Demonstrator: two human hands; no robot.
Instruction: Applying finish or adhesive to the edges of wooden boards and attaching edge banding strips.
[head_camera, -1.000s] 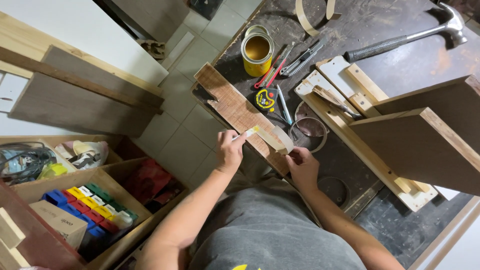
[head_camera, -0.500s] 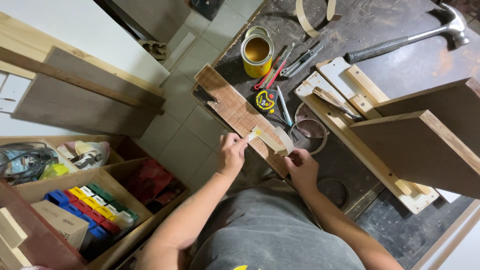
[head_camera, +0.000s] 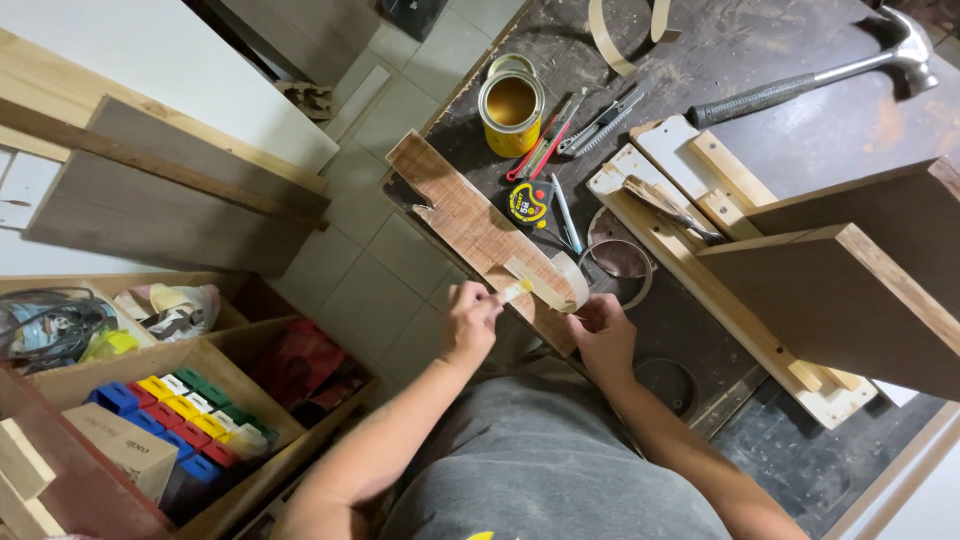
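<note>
this is a woodworking workshop, seen from above a dark, stained workbench (head_camera: 800, 90) strewn with hand tools: a claw hammer (head_camera: 815, 70), a tape measure (head_camera: 530, 201), pliers and pens (head_camera: 575, 120), and an open yellow tin of glue (head_camera: 511, 108). rough wooden boards (head_camera: 850, 290) and offcut strips (head_camera: 700, 260) lie on the bench, and more planks (head_camera: 160, 200) lean by the tiled floor (head_camera: 370, 270). wooden crates (head_camera: 180, 360) below hold coloured boxes (head_camera: 180, 410), cables and supplies.
</note>
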